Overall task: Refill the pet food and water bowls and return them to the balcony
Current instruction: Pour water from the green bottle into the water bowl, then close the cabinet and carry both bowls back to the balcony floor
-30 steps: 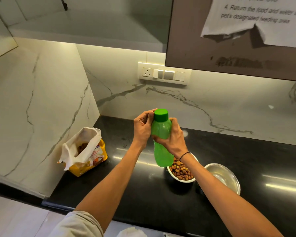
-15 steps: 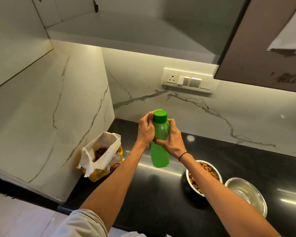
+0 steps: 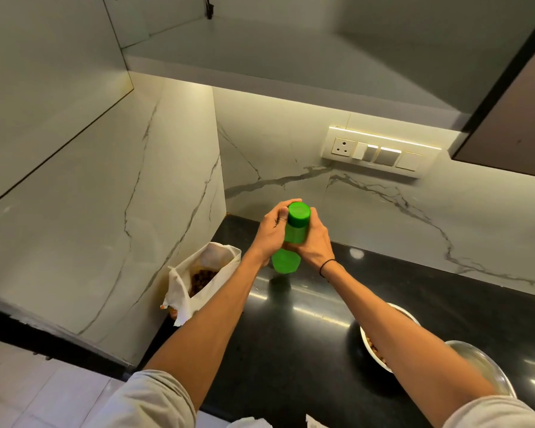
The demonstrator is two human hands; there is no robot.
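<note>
A green water bottle (image 3: pixel 286 262) with a green cap (image 3: pixel 298 214) is held upright just above the black counter (image 3: pixel 306 350). My left hand (image 3: pixel 271 231) grips the bottle at its neck and cap from the left. My right hand (image 3: pixel 317 242) wraps round the bottle's upper body from the right. At the lower right a white bowl of brown kibble (image 3: pixel 372 347) sits on the counter, mostly hidden by my right forearm. Beside it stands an empty steel bowl (image 3: pixel 482 369).
An open yellow pet-food bag (image 3: pixel 204 279) with a white lining leans in the counter's left corner against the marble side wall. A switch panel (image 3: pixel 379 152) is on the back wall. Overhead cabinets hang above.
The view has swung left and up, so the bowls now lie at the lower right edge. Both hands keep hold of the bottle, which sits lower, close to the counter.
</note>
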